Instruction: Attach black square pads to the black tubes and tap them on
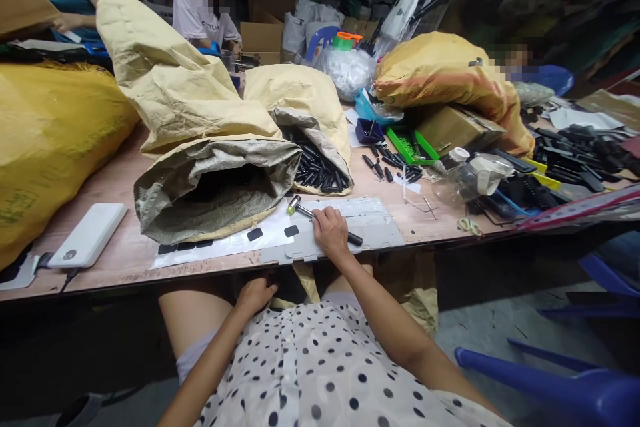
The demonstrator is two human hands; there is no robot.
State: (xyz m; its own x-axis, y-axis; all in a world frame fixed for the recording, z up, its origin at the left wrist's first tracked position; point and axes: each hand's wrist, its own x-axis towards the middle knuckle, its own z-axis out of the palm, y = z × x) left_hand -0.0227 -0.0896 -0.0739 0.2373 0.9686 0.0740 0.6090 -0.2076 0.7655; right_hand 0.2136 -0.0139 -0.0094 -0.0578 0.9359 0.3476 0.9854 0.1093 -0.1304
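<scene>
My right hand [330, 230] is closed round the handle of a small hammer [306, 211], just above a grey cardboard sheet [373, 217] at the table's front edge. The hammer's head points left, and its black grip [355, 239] sticks out to the right of my hand. Below the table edge, my left hand [256, 295] rests at my lap with its fingers curled, by a paper sack's opening [306, 280]. Something dark is at its fingertips, too small to make out. Small black pieces [255, 234] lie on a white sheet [233, 243] near the hammer.
An open-mouthed sack [215, 190] stands before me; another sack [305, 90] spills black parts [320, 170]. A white power bank [89, 235] lies left. To the right are a green tray [413, 147], a plastic jug [475, 177] and scissors [469, 225]. Several people sit across the table.
</scene>
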